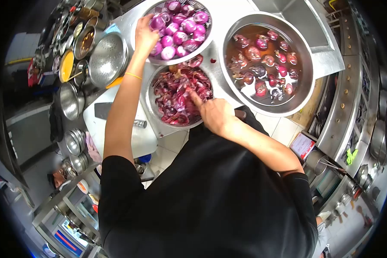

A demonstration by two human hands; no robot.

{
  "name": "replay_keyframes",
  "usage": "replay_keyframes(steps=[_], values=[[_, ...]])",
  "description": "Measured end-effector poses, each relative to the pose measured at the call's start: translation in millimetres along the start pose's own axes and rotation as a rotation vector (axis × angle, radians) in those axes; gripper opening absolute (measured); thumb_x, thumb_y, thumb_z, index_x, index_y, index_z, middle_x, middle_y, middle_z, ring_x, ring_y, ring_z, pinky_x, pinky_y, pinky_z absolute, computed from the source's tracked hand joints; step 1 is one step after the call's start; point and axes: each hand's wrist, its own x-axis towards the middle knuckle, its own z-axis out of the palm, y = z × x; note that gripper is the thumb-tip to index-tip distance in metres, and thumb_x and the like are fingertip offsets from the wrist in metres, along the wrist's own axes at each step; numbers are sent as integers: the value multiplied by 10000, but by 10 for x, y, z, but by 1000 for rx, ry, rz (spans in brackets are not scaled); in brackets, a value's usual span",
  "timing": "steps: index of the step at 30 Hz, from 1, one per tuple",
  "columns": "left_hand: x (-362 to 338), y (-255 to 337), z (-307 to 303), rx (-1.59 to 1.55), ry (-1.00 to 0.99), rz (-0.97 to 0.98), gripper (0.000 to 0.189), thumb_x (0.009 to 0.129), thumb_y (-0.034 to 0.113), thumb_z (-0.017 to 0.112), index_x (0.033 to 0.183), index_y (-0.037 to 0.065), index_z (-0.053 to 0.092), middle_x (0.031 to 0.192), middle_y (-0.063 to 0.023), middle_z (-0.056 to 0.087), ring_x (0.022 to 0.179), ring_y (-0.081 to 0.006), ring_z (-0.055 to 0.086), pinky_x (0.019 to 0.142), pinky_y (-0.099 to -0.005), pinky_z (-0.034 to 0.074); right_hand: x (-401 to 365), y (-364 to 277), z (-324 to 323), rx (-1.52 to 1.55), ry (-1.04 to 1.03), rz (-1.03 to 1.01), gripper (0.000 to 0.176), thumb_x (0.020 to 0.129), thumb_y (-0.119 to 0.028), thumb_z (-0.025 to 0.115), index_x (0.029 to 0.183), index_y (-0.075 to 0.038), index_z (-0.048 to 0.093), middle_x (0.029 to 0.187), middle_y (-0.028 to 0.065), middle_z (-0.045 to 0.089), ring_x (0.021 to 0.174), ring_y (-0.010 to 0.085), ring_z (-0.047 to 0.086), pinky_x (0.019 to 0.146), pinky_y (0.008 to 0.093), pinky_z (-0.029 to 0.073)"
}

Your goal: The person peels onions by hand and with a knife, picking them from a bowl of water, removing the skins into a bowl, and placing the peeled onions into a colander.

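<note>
My left hand is at the left rim of a perforated metal colander, fingers closed against a peeled red onion. Several peeled purple onions fill that colander. Over the near side of a bowl of onion skins, my right hand is closed, its index finger stretched towards the skins. A dark brown handle sticks out behind this hand; its working end is hidden. To the right, unpeeled red onions float in brownish water inside a large metal basin.
A white cutting board with a cleaver on it lies left of the skins. Beyond it are an empty colander and several metal bowls. A sink adjoins the basin; a stove counter runs along the right.
</note>
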Motion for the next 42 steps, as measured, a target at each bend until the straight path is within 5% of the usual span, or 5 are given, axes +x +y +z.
replay_keyframes(steps=[7, 23, 36, 41, 42], values=[[-70, 1600, -139, -221, -230, 84, 332, 772, -46, 588, 1088, 56, 613, 1064, -110, 614, 799, -222, 619, 764, -299, 492, -852, 741, -102, 295, 421, -68, 309, 726, -38, 607, 1009, -58, 485, 736, 154, 595, 643, 339, 632, 542, 433, 490], [-463, 2931, 1405, 391, -846, 173, 508, 634, -38, 612, 1129, 76, 598, 946, -119, 600, 1028, -310, 538, 883, -401, 446, -1955, 3305, 53, 432, 570, 285, 163, 785, -26, 595, 946, -46, 575, 778, 187, 605, 737, 392, 605, 653, 467, 473], [-24, 3830, 293, -230, 74, 224, 315, 639, 85, 647, 953, 67, 627, 885, -135, 601, 700, -308, 622, 640, -379, 503, -1859, 3271, -446, 691, 881, 192, 337, 811, 59, 601, 1115, -87, 617, 666, 46, 535, 575, 93, 461, 567, 242, 420], [-382, 3315, 1375, 232, -757, 241, 307, 658, 192, 689, 939, 79, 642, 860, -126, 623, 720, -290, 652, 596, -417, 523, -1828, 3083, -534, 585, 859, 210, 314, 853, -7, 597, 1154, -96, 607, 684, 21, 554, 589, 74, 469, 566, 223, 410], [-435, 3351, 1229, 138, -608, 158, 307, 668, 193, 685, 950, 82, 636, 884, -135, 610, 750, -291, 647, 619, -415, 522, -1814, 3019, -535, 537, 870, 245, 305, 862, -24, 595, 1159, -89, 603, 688, 21, 558, 589, 71, 472, 566, 219, 407]])
